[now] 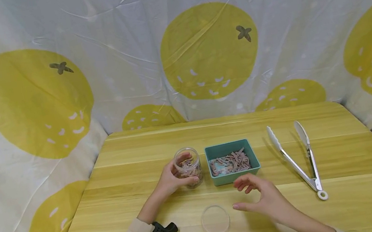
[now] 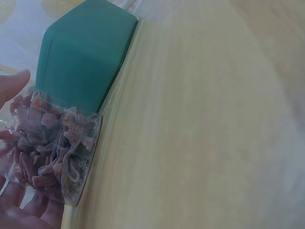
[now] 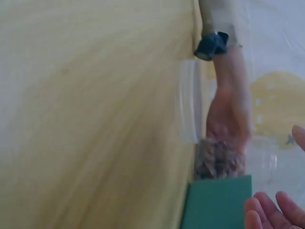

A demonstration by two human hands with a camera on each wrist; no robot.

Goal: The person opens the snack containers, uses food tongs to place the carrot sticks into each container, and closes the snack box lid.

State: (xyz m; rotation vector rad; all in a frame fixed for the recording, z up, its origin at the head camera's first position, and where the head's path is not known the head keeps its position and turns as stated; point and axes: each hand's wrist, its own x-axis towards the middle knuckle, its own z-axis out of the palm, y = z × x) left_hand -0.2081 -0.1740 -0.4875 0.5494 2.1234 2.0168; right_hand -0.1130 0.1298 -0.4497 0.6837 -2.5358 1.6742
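A clear jar point(image 1: 191, 170), open at the top and partly filled with brownish-purple dried strips point(image 2: 43, 143), stands on the table. My left hand point(image 1: 170, 182) grips it from the left side, thumb in front and fingers round the back. To the jar's right is a teal rectangular container point(image 1: 237, 178) with more of the strips point(image 1: 238, 160) inside. Off its front right corner hovers my right hand point(image 1: 264, 197), thumb and fingers spread apart and holding nothing. A clear round lid point(image 1: 215, 221) lies on the table between the two forearms.
Metal tongs point(image 1: 298, 167) with pale tips lie spread on the right side of the wooden table point(image 1: 133, 152). A cloth with a yellow lemon print point(image 1: 210, 51) hangs behind and along the sides. A black wrist device point(image 1: 165, 230) sits at the left cuff.
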